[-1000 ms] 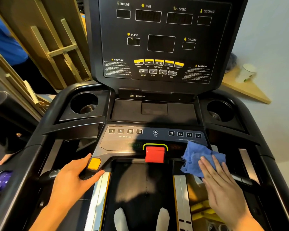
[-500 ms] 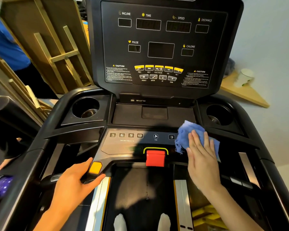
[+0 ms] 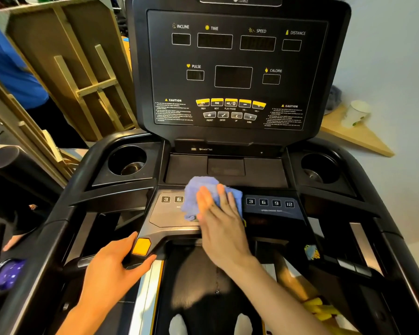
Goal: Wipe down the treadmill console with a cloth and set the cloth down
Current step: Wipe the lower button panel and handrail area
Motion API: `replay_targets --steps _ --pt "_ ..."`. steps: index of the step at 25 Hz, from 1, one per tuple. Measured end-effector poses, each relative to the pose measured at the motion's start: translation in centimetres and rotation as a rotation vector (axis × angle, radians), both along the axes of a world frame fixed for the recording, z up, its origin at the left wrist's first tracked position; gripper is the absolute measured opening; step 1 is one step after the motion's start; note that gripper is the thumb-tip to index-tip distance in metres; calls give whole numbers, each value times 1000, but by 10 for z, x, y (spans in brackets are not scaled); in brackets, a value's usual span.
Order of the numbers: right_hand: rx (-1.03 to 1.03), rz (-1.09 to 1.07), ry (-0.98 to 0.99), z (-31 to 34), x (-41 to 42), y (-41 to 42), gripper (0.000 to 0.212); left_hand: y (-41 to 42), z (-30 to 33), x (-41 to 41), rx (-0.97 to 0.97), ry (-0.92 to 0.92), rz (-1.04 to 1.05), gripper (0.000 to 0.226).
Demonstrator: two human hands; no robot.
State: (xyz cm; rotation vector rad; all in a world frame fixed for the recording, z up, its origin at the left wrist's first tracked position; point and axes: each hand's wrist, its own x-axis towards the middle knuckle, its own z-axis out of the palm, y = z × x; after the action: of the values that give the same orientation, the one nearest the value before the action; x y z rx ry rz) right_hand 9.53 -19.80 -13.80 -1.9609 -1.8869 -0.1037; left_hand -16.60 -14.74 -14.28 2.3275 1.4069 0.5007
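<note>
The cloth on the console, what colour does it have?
The cloth is light blue, seen best in the head view.

The cloth [image 3: 196, 189] lies on the console [image 3: 271, 215] under the right hand [image 3: 223, 228]; the left hand [image 3: 109, 272] holds its left corner.

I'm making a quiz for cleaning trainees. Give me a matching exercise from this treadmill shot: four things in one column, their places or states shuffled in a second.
1. blue cloth
2. left hand
3. right hand
4. paper cup

a. on the wooden shelf by the wall
b. grips a corner of the treadmill console, by the orange button
c. lies mid-console, under a hand
d. presses flat on the cloth

Pairs: 1-c, 2-b, 3-d, 4-a
</note>
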Motion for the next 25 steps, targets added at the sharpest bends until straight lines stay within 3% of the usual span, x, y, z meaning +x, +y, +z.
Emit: replay_targets --steps 5,10,16,19,23,25 --pt "-56 162 60 -5 -36 0 60 0 5 1 10 -13 -8 71" --pt "-86 257 -67 -7 -17 -27 57 -1 7 3 7 -17 1 78" --pt "-57 102 -166 -6 39 -93 43 0 8 0 -71 -20 22 88" --pt "-92 -19 -180 -10 78 -129 52 -1 12 1 -94 -22 33 86" --pt "-118 -86 -221 -14 124 -163 50 -3 19 6 -82 -39 18 54" --pt "-108 -124 -193 -13 131 -164 50 -3 19 5 -76 -39 10 52"
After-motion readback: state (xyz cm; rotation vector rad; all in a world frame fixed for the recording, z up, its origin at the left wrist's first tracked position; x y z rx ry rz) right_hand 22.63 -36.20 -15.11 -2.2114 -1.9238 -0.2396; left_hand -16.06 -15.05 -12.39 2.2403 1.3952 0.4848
